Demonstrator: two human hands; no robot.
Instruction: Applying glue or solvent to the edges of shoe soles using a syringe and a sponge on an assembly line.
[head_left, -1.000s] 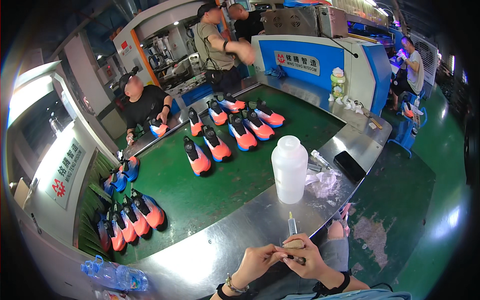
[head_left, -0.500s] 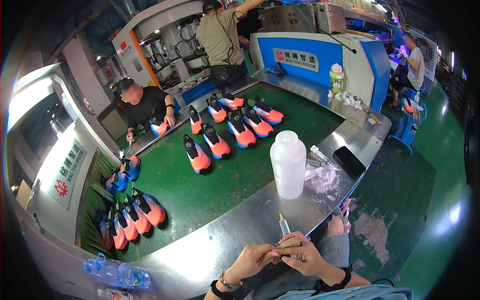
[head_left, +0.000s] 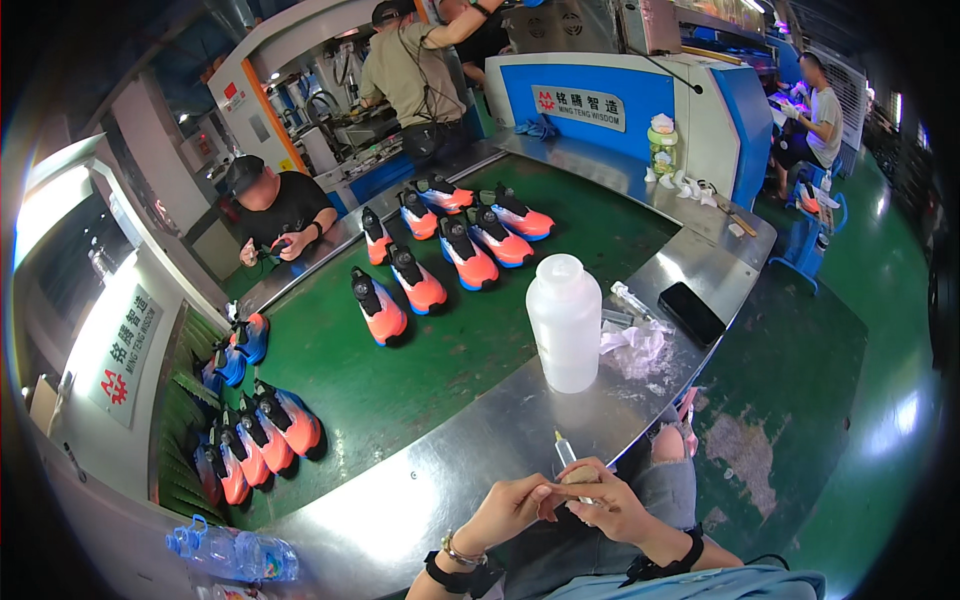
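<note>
My left hand (head_left: 512,510) is closed, its fingertips pinched together against the fingers of my right hand. What they pinch, if anything, is hidden. My right hand (head_left: 617,512) is curled around a slim clear syringe (head_left: 566,452) with a yellowish tip, pointing away from me over the metal table edge. A tan rounded piece (head_left: 580,476) shows at its fingers; its kind I cannot make out. Beyond my hands a white plastic bottle (head_left: 565,325) stands upright, beside a crumpled white tissue (head_left: 637,347).
Orange-and-blue shoes (head_left: 470,255) stand on the green tabletop (head_left: 400,385), with more shoes (head_left: 265,435) at left. A black phone (head_left: 692,314) lies right of the tissue. Plastic bottles (head_left: 235,552) lie lower left. A co-worker (head_left: 285,215) sits across, holding a shoe.
My view has shifted slightly. My hands stay together, with small finger movements. The seated co-worker has lifted the shoe and brought both hands closer together.
</note>
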